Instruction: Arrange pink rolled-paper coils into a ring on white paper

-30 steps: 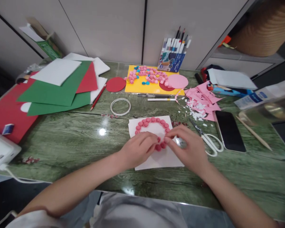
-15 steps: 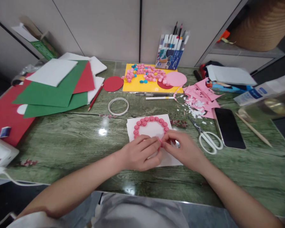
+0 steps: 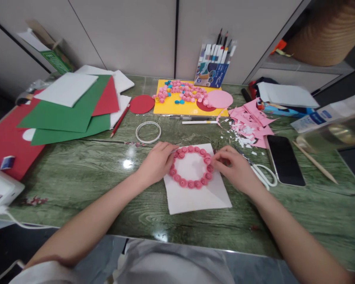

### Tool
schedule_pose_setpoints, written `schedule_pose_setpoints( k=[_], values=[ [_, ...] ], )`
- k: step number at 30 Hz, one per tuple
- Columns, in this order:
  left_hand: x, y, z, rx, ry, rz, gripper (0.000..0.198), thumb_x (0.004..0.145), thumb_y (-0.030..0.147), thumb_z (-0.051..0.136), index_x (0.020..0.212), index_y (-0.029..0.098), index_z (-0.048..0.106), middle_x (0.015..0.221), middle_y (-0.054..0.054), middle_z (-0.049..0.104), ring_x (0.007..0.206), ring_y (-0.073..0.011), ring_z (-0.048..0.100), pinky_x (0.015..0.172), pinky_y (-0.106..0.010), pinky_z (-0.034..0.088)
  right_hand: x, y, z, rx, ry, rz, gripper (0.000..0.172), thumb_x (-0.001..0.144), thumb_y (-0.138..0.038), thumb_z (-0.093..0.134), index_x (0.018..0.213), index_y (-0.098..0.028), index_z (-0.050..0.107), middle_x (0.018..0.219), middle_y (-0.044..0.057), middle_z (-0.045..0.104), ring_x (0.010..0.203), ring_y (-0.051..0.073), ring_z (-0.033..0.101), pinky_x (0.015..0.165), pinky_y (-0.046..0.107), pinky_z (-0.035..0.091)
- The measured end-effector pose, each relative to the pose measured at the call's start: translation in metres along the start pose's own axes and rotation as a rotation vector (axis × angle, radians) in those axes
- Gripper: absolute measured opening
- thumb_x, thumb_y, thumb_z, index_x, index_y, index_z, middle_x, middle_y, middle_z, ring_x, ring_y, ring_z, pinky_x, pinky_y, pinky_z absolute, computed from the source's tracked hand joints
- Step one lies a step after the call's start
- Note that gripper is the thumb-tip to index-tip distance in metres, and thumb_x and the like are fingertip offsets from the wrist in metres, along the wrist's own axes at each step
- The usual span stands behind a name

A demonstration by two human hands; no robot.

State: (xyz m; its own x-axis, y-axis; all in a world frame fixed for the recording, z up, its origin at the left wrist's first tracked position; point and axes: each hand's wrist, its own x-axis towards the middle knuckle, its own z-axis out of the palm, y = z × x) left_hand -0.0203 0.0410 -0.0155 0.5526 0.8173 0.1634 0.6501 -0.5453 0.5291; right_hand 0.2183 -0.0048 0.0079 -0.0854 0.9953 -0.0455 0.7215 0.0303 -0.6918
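A ring of pink paper coils lies on a sheet of white paper in front of me. My left hand is at the upper left of the sheet, fingers bent over its edge and against the ring's left side. On the right, my right hand has thumb and forefinger pinched together at the outer coils of the ring. The ring looks closed all round, partly covered by my left fingers. White-handled scissors lie just beyond my right hand, their blades mostly hidden behind it.
Behind are a tape roll, a yellow sheet bearing small coils, and a marker box. To the right lie pink scraps, a phone and a wooden stick. Green sheets and a white device occupy the left.
My hands have moved apart from the ring's near right part to its two sides, uncovering the near coils. The paper and ring have shifted slightly right.
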Motion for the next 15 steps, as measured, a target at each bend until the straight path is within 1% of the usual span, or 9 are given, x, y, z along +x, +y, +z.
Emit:
schedule_pose_setpoints(
  k=[3,6,9,12,15],
  values=[
    [-0.003,0.009,0.002,-0.073,-0.027,0.025,0.028,0.084,0.012,0.040,0.107,0.016,0.056,0.098,-0.007,0.060,0.095,-0.0194,0.052,0.087,-0.036,0.042,-0.002,-0.002,0.003,-0.034,-0.003,-0.025,0.014,0.075,-0.027,0.054,0.068,-0.020,0.064,0.077,0.001,0.050,0.071,0.014,0.049,0.063,0.027,0.038],
    [-0.007,0.021,0.002,-0.139,-0.074,0.058,0.025,0.084,0.014,0.041,0.102,0.017,0.058,0.093,-0.007,0.061,0.092,-0.0191,0.053,0.084,-0.035,0.043,-0.005,-0.006,0.005,-0.093,-0.031,-0.067,0.015,0.076,-0.028,0.055,0.065,-0.020,0.063,0.077,0.002,0.050,0.078,0.016,0.050,0.070,0.030,0.038],
    [-0.011,0.029,0.002,-0.188,-0.134,0.055,0.024,0.083,0.013,0.042,0.099,0.017,0.060,0.091,-0.005,0.060,0.090,-0.0172,0.054,0.082,-0.031,0.044,-0.008,-0.012,0.005,-0.189,-0.070,-0.105,0.016,0.076,-0.029,0.054,0.066,-0.021,0.063,0.074,0.002,0.052,0.078,0.017,0.049,0.071,0.031,0.037],
    [-0.014,0.033,0.002,-0.240,-0.175,0.031,0.025,0.082,0.011,0.043,0.099,0.018,0.060,0.092,-0.004,0.060,0.086,-0.0143,0.056,0.077,-0.026,0.044,-0.013,-0.018,0.005,-0.220,-0.144,-0.092,0.016,0.079,-0.027,0.050,0.068,-0.020,0.060,0.065,0.000,0.052,0.066,0.015,0.048,0.062,0.028,0.035],
    [-0.016,0.034,0.001,-0.266,-0.191,0.013,0.025,0.080,0.011,0.044,0.098,0.020,0.060,0.088,-0.002,0.060,0.077,-0.0123,0.057,0.069,-0.024,0.044,-0.020,-0.025,0.005,-0.173,-0.245,-0.038,0.014,0.078,-0.025,0.048,0.068,-0.020,0.057,0.057,-0.003,0.052,0.053,0.011,0.045,0.051,0.024,0.030]
  ],
)
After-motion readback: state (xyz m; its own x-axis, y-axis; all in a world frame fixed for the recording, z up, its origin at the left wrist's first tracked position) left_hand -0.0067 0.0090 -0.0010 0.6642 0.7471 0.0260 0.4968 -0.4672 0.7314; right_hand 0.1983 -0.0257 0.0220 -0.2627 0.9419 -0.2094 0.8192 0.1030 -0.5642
